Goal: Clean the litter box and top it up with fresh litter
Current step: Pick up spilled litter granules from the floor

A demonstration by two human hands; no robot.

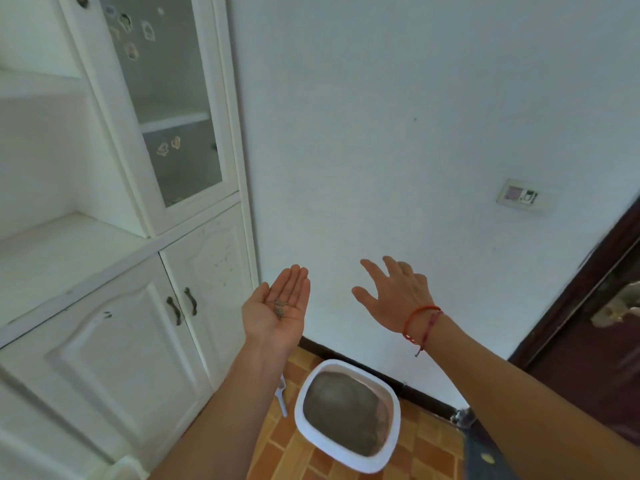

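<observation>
The litter box (299, 415) sat on the orange tiled floor (294, 457) at six o'clock in the view, a white tub with a rounded rim. Its far edge was close to the dark baseboard (420, 396) at the foot of the wall. Grey litter (341, 410) filled the tub and lay fairly level. At nine o'clock from the box a white scoop (281, 398) stood just beside it, partly hidden by the left forearm.

Above the box, near the centre of the view, both hands were raised and well apart. The left hand (277, 306) was turned palm up, with its fingers straight and pressed together. It pinched nothing, but a few grey grains (280, 307) lay loose in the hollow of the palm. At three o'clock from it, the right hand (394, 289) showed its back, with the fingers spread and holding nothing. A red cord bracelet (420, 323) circled that wrist.

A white cabinet (121, 334) with two dark door handles filled the nine o'clock side. It carried a glass-fronted door (169, 98) towards eleven o'clock, dotted with small stickers. A wall socket plate (519, 196) hung at two o'clock, and a dark brown door (588, 334) closed off the four o'clock edge.
</observation>
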